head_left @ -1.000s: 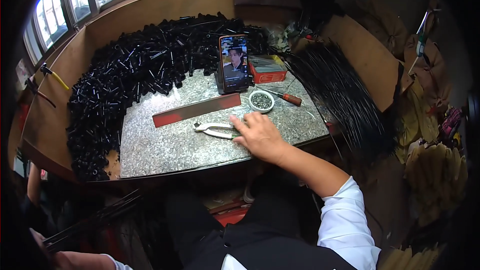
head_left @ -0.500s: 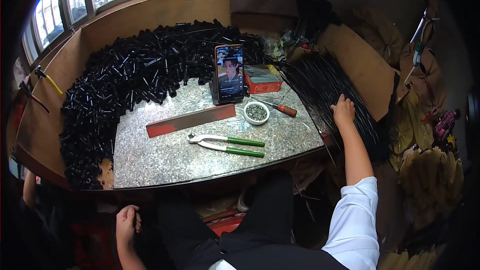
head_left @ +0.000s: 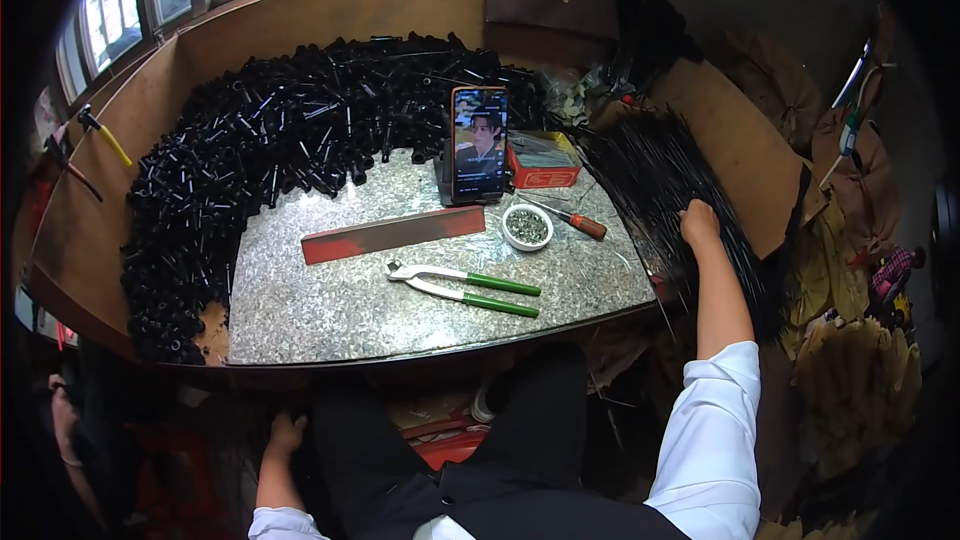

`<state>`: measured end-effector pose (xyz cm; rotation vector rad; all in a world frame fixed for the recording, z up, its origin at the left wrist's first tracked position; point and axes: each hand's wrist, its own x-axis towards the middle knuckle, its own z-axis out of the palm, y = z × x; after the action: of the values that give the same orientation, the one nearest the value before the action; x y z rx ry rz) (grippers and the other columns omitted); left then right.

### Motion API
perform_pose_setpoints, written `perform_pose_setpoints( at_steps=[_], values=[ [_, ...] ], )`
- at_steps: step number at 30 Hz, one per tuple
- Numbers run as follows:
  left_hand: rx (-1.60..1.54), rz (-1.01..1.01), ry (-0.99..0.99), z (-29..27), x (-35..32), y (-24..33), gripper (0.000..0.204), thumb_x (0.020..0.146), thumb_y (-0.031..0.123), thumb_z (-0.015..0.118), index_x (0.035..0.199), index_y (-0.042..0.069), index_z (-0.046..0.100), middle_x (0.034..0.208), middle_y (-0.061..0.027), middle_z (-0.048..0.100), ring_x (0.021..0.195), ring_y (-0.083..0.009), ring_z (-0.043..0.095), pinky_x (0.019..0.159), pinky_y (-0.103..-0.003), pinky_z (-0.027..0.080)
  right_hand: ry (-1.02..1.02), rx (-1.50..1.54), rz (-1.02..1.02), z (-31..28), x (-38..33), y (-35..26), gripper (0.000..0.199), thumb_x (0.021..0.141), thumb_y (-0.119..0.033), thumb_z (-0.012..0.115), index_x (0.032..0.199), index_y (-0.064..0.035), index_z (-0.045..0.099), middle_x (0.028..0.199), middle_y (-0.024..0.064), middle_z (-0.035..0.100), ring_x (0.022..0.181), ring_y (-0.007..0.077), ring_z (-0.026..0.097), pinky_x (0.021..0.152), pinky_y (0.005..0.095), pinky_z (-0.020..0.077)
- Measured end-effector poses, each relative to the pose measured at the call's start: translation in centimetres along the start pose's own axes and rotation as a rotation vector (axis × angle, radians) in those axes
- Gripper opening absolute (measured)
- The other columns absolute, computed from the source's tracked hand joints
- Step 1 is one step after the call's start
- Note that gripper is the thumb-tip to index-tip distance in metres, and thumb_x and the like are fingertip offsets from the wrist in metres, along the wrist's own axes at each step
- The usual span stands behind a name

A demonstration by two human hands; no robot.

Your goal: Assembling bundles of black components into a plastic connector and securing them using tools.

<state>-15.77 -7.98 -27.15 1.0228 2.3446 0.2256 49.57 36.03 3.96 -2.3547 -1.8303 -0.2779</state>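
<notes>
At the right edge of the table my right hand (head_left: 699, 223) is down on a large bundle of long, thin black rods (head_left: 650, 155). Its fingers are curled closed among the rods. Below the table's front edge, by my thigh, hangs my left hand (head_left: 286, 432); its fingers are lost in shadow. On the speckled tabletop (head_left: 290, 310) lie green-handled pincers (head_left: 465, 286) with their jaws to the left. Behind them are a reddish-brown bar (head_left: 395, 234) and a white bowl of small metal pieces (head_left: 527, 228). A screwdriver (head_left: 578, 224) with a brown handle rests beside the bowl.
Short black tubular parts (head_left: 290, 120) are heaped along the back and left. A phone (head_left: 479, 145) stands upright near a red box (head_left: 545, 165). Wooden boards (head_left: 400, 15) wall the table, with a yellow-handled hammer (head_left: 103, 133) at the left. Another person's arm (head_left: 66, 420) shows at far left.
My right hand has gone from spread fingers to curled ones on the rods. My left hand has shifted right, into the shadow by my thigh. The view has turned slightly.
</notes>
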Motion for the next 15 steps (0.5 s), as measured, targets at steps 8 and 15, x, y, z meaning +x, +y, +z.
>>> perform_pose_setpoints(
  at_steps=[8, 15],
  values=[
    [-0.119, 0.083, 0.029, -2.7, -2.2, 1.6, 0.051, 0.083, 0.027, 0.066, 0.120, -0.006, 0.054, 0.118, -0.0292, 0.056, 0.114, -0.0414, 0.052, 0.097, -0.043, 0.042, 0.232, -0.044, -0.102, -2.7, 0.6, 1.4, 0.023, 0.087, -0.018, 0.059, 0.090, 0.0044, 0.063, 0.102, 0.0232, 0.061, 0.099, 0.0400, 0.058, 0.084, 0.0468, 0.0468],
    [-0.090, 0.140, 0.027, -4.3, -3.4, 2.1, 0.053, 0.083, 0.026, 0.066, 0.123, -0.005, 0.052, 0.119, -0.0285, 0.055, 0.115, -0.0412, 0.052, 0.098, -0.042, 0.042, 0.223, -0.010, -0.088, -4.7, 0.8, 1.3, 0.027, 0.090, -0.021, 0.055, 0.092, 0.0053, 0.062, 0.105, 0.0247, 0.060, 0.100, 0.0422, 0.057, 0.083, 0.0477, 0.0466]
  ],
)
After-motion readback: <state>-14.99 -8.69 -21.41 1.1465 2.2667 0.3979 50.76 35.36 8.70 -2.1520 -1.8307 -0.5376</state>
